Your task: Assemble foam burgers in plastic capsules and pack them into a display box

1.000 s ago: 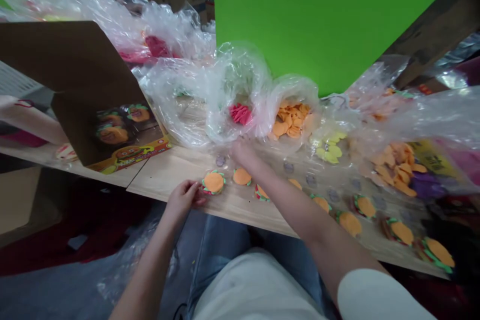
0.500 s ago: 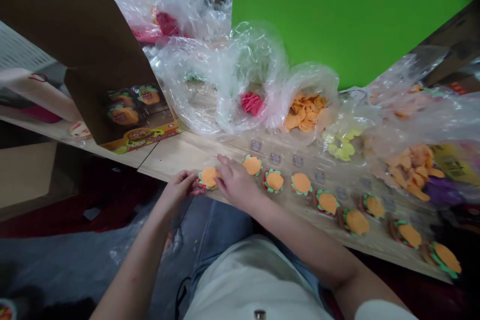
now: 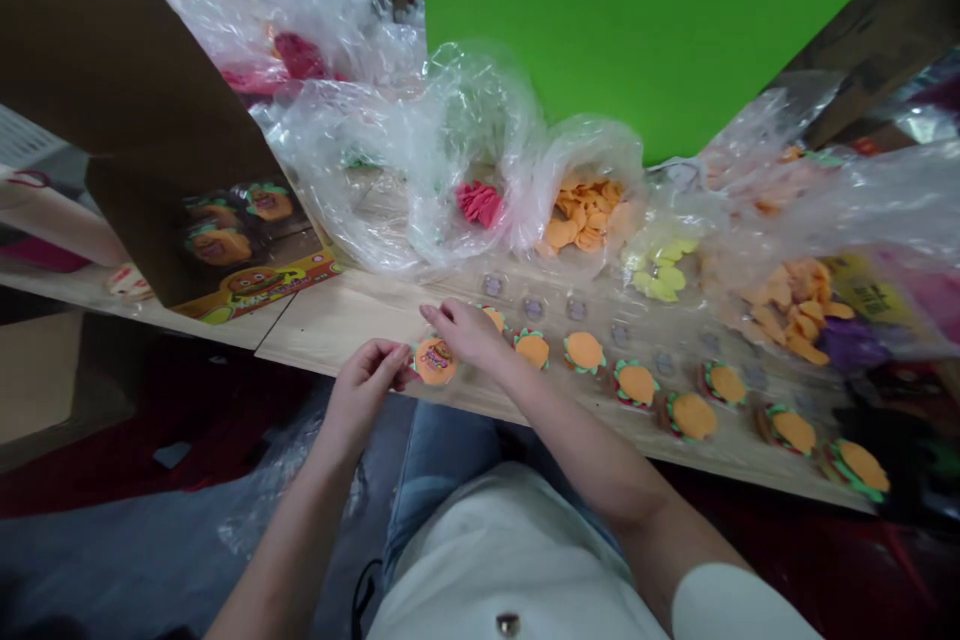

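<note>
A toy burger [image 3: 435, 361] with an orange bun, a green frilly edge and a printed picture on top lies near the table's front edge. My left hand [image 3: 375, 368] pinches its left side between thumb and fingers. Stretched out over its upper right side is my right hand [image 3: 466, 328], fingers extended and apparently holding nothing. Whether those fingertips touch the burger is hard to tell. To the right runs a row of plain-topped toy burgers [image 3: 584, 351], one partly hidden by my right hand. Small clear pieces with greyish prints [image 3: 532, 308] lie behind them.
An open cardboard display box [image 3: 142, 150] with several printed burgers stands at the left, a person's forearm [image 3: 64, 220] beyond it. Clear bags along the back hold pink pieces [image 3: 480, 204], orange discs [image 3: 589, 215] and yellow pieces [image 3: 664, 270]. A green panel [image 3: 637, 30] rises behind.
The burger between my hands showed a plain orange top before; now a printed picture shows on it. My right hand has lifted off its top towards the upper edge. The view has shifted slightly.
</note>
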`<move>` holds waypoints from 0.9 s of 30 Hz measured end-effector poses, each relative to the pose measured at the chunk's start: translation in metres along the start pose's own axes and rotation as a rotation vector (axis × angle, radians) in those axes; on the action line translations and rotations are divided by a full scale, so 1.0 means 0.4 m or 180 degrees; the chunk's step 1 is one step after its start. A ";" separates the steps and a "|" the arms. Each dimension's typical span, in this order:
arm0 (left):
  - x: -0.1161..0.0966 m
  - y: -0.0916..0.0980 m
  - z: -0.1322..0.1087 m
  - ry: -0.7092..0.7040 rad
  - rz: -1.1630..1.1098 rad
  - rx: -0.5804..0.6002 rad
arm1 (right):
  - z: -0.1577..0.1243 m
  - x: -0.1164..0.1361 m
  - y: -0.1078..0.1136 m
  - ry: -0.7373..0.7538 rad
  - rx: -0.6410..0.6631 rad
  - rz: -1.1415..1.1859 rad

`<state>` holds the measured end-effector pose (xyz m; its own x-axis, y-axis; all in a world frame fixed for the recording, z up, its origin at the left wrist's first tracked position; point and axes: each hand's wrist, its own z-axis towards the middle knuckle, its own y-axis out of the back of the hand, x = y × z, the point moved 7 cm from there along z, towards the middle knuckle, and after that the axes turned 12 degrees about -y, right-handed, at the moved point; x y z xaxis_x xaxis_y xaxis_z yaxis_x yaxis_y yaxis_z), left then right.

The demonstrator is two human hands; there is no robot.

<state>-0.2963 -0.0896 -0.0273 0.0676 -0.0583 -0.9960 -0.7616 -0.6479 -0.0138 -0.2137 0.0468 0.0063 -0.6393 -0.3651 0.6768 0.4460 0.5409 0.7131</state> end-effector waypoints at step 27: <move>-0.158 -0.399 -0.026 -0.0581 0.0512 0.1054 | -0.118 -0.257 0.316 -0.0473 -0.1418 0.1638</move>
<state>-0.1724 0.0095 0.0387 -0.1619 0.0162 -0.9867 -0.9215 -0.3603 0.1453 -0.0619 0.1169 0.0356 -0.3425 -0.0209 0.9393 0.9095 0.2434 0.3370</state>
